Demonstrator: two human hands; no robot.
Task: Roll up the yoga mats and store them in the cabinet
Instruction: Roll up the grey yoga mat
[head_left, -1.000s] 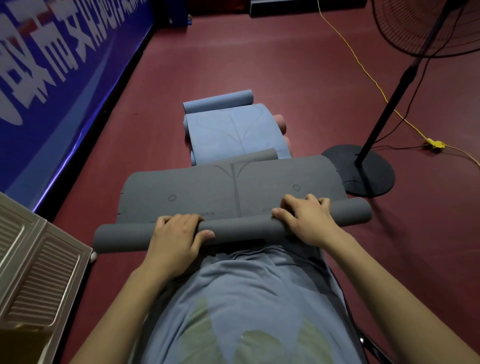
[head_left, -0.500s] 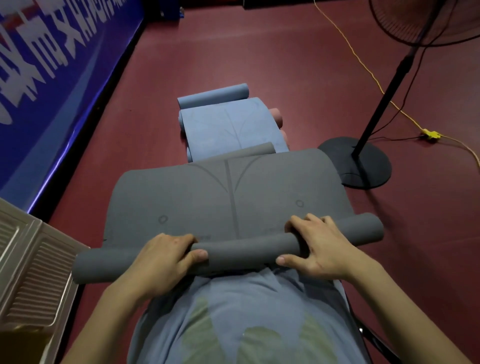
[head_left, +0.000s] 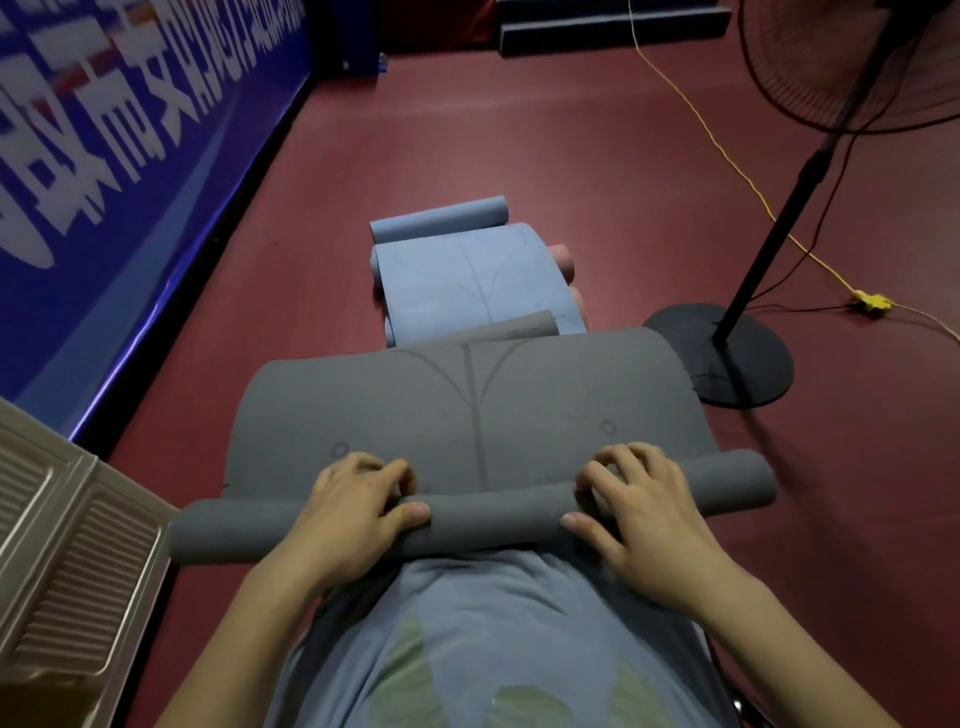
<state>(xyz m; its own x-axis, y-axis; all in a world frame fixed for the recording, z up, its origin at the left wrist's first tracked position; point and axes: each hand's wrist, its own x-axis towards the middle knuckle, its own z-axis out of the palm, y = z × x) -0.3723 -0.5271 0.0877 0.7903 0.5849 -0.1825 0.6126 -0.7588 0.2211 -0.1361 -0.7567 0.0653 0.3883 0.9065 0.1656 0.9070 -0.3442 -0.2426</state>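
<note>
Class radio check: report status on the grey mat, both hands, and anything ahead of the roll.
Left hand and right hand both gripping grey mat roll. Most of it lies flat. Blue mat lies just beyond; fan base to the right.

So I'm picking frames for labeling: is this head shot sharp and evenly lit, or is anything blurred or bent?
Head view: both hands, left and right, and the grey mat are fairly sharp; the banner lettering is smeared; wide-angle bending bows the banner's edge; lighting is dim, darkest at the corners; the fan stand casts only a soft shadow.
</note>
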